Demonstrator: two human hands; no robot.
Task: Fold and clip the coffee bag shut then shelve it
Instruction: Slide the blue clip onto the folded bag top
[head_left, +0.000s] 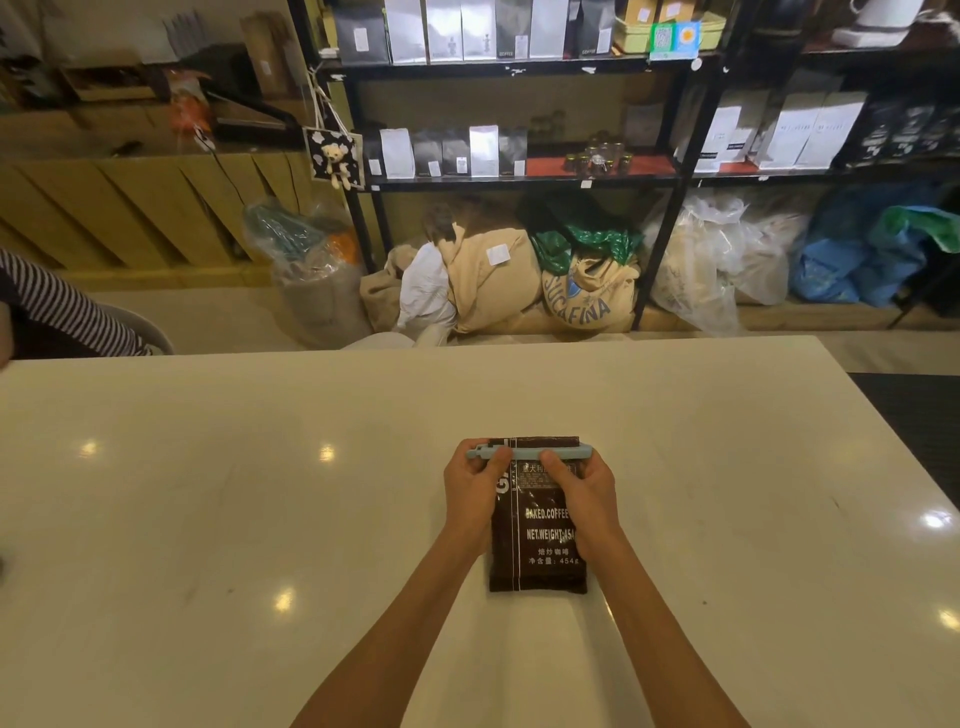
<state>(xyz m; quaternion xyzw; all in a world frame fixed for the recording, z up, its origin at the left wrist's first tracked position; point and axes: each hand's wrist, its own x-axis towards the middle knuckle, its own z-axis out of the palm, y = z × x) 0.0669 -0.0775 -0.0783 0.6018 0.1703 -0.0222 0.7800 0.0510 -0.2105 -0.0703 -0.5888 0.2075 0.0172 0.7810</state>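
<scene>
Head view: I see a dark brown coffee bag (540, 525) lying flat on the pale glossy tabletop (208, 493), its printed face up and its top end pointing away from me. A light blue clip (530, 452) lies crosswise over the bag's top end, just below the far edge, its ends reaching slightly past both sides of the bag. My left hand (472, 486) is closed on the clip's left end, thumb on top and fingers curled at the bag's left edge. My right hand (584, 486) is closed on the clip right of its middle, thumb pressing down, the palm covering the bag's right edge. Whether the clip is fully latched I cannot tell. Beyond the bag, past the tabletop's far edge, a black shelf rack (519, 176) carries rows of upright bags, with burlap sacks (587, 296) beneath it.
</scene>
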